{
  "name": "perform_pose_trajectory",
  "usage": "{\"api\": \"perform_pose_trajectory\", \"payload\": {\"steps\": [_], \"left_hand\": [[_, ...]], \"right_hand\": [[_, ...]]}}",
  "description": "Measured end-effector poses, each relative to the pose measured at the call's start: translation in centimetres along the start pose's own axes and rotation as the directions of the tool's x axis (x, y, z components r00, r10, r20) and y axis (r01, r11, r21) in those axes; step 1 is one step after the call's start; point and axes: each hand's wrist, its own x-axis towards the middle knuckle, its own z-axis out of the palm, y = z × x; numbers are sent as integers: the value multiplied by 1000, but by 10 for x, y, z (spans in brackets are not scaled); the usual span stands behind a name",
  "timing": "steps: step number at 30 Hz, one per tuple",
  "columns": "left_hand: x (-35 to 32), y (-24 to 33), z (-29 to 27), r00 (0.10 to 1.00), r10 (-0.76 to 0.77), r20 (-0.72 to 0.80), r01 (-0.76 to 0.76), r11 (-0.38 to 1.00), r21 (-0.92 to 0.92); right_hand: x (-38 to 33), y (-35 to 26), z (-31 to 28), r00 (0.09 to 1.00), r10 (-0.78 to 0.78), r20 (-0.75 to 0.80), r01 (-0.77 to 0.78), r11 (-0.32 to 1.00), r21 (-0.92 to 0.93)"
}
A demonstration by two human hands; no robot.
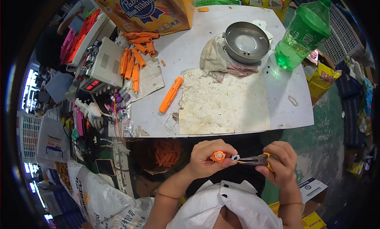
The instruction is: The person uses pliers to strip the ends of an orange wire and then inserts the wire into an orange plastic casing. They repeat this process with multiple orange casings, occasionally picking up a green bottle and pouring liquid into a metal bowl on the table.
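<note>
Close to my body, just off the table's front edge, my left hand (206, 159) is closed around an orange plastic casing (218, 156) whose pale round end faces up. A small white piece (235, 158) sticks out by its thumb. My right hand (282, 163) grips pointed-nose pliers (257, 160) with yellow handles. Their jaws reach left to the white piece and seem to touch it; whether they pinch it is too small to tell. On the table, a single long orange casing (171, 95) lies left of a stained board (225, 106).
A pile of orange casings (134, 67) lies beside a power supply box (103, 63) with a red display. At the back stand a yellow carton (158, 11), a steel bowl (247, 51) on a rag (213, 59), and a green bottle (304, 35). More orange pieces (166, 154) fill a container below.
</note>
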Motion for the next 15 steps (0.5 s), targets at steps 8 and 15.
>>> {"api": "perform_pose_trajectory", "payload": {"steps": [8,15], "left_hand": [[1,0,-1,1000,19,-6,-19,998,65],[4,6,-5,997,67,23,-71,962,264]], "right_hand": [[15,-14,-29,982,-122,147,170,909,-380],[22,-15,-34,965,-124,230,213,883,-419]]}}
